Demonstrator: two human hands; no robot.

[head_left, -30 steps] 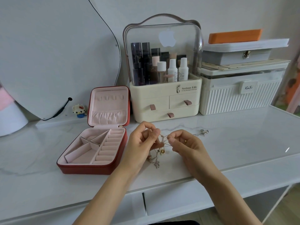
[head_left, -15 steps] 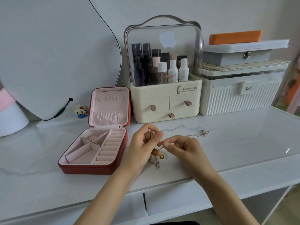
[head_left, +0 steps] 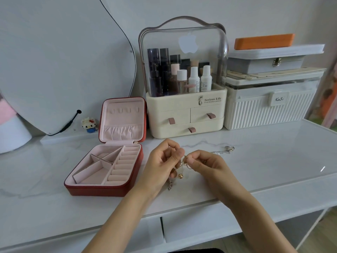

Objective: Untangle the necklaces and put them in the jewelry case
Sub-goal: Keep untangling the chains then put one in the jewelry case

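Bare tabletop [head_left: 264, 161] right of the hands; jewelry case [head_left: 104, 172] blocks the left

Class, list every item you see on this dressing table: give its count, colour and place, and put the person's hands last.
jewelry case: 1, red, pink-lined, open, left
necklaces: tangled bunch, gold and silver, held centre
silver chain: 1, on table, right of hands
cosmetics organiser: 1, cream, behind hands
ribbed box: 1, white, back right
grey box: 1, atop ribbed box
orange case: 1, topmost
toy figure: 1, white, by mirror
mirror: 1, back left
left hand: pinches necklaces
right hand: pinches necklaces
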